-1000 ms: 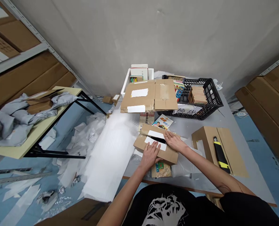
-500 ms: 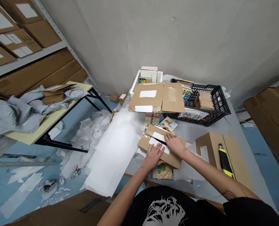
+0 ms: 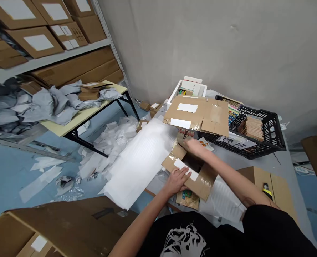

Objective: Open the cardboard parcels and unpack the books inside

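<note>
The left hand (image 3: 176, 180), loosely spread, is giving the open brown rectangular cardboard box (image 3: 199, 187) the bracing that flap-opening seemingly needs, while the right hand (image 3: 196, 147), its grip too blurred to tell, is reaching across.

Stockroom packing area: metal shelf (image 3: 75, 52) stacked with labelled cartons (image 3: 38, 43), grey mailer bags (image 3: 44, 103) heaped on a yellow tabletop (image 3: 58, 129). White wrapping sheet (image 3: 139, 160), open carton (image 3: 194, 185) and book crate (image 3: 262, 150) at the grey tabletop (image 3: 229, 157). Scrap wrapping (image 3: 115, 137) litters the blue floor (image 3: 3, 171).

Single head-worn view, facing forward and down; close above table (image 3: 265, 162), wall (image 3: 214, 46) beyond
</note>
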`<state>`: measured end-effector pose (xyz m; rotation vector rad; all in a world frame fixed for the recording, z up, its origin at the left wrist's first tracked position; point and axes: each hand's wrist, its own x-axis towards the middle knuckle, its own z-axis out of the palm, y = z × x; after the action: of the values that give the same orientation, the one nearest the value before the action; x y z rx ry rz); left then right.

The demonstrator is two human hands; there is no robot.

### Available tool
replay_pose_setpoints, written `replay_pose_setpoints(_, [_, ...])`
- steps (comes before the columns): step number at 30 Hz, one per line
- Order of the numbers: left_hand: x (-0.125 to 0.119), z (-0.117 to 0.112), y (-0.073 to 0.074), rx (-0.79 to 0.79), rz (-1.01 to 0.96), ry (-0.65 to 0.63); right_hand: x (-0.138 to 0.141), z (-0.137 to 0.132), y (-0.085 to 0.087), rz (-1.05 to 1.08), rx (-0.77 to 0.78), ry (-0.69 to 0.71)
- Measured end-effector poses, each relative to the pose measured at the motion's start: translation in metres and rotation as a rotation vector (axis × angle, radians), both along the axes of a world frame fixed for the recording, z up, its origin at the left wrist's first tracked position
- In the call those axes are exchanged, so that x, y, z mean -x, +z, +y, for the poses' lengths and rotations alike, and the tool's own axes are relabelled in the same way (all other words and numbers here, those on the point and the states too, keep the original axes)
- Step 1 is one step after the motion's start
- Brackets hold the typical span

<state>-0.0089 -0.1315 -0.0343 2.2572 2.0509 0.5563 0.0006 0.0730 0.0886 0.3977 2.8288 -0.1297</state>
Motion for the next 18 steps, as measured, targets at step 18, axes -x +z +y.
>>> replay_pose_setpoints(18, [0.001, 0.029, 0.067, 0.234, -0.552, 0.905, -0.108, 0.011, -0.020, 0.615, 0.454, -0.649])
